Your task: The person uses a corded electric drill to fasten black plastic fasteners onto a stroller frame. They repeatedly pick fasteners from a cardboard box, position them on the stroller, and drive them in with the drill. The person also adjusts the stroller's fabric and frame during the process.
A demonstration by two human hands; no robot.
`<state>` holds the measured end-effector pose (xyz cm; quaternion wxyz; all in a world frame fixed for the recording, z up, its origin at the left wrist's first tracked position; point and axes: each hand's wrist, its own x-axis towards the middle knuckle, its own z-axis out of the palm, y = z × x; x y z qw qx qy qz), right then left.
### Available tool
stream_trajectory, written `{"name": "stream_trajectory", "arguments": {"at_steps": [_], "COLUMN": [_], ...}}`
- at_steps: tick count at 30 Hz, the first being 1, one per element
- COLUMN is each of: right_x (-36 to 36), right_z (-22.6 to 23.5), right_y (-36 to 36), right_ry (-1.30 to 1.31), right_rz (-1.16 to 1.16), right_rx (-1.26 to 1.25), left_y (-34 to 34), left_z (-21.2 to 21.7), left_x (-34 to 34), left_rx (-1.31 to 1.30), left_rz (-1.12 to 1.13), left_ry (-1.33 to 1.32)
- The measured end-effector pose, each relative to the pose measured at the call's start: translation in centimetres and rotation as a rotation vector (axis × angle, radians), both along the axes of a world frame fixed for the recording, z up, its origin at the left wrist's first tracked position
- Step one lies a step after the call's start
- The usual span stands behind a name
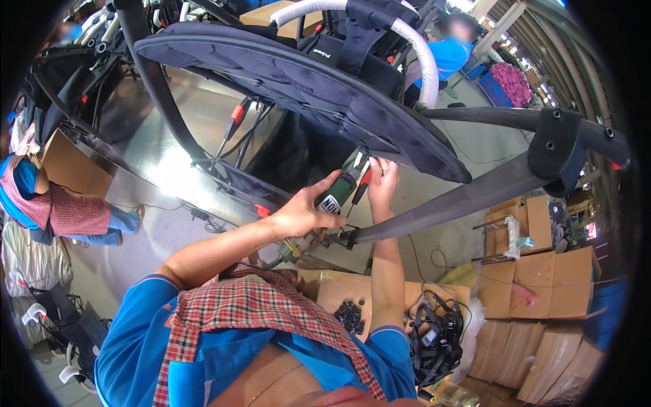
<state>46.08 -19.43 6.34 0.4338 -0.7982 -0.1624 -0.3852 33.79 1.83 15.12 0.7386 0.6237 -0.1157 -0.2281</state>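
My left hand (pixel 306 209) is wrapped round a green corded electric screwdriver (pixel 344 188), whose nose points up and away at the underside of a dark padded stroller seat (pixel 291 85). Close to that nose, the fingers of my right hand (pixel 384 182) are pinched together against the seat's lower side. Whatever sits between them is too small to make out. A red and black lever (pixel 363 180) runs between the tool and my right hand. The stroller's thick dark frame tube (pixel 447 200) crosses in front of my right forearm.
A white curved bar (pixel 424 68) rises behind the seat. On a wooden bench, small black parts (pixel 348 315) lie beside a heap of black straps (pixel 437 332). Cardboard boxes (pixel 536 281) stand at right. One person (pixel 61 203) is at left, another (pixel 451 54) at back right.
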Motion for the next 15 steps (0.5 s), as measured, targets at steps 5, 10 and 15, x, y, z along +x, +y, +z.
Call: {"name": "stream_trajectory", "arguments": {"at_steps": [5, 10, 15], "right_x": [-0.2, -0.7, -0.8], "right_z": [0.5, 0.9, 1.2], "right_y": [0.2, 0.4, 0.3], "right_ry": [-0.012, 0.018, 0.123], "right_rz": [0.007, 0.069, 0.086], "right_rx": [0.01, 0.097, 0.099], "left_y": [0.0, 0.0, -0.1], "left_z": [-0.3, -0.3, -0.1], "left_x": [0.2, 0.3, 0.3], "left_rx": [-0.016, -0.042, -0.027], "left_rz": [-0.017, -0.033, -0.019], "left_ry": [0.005, 0.037, 0.02]}}
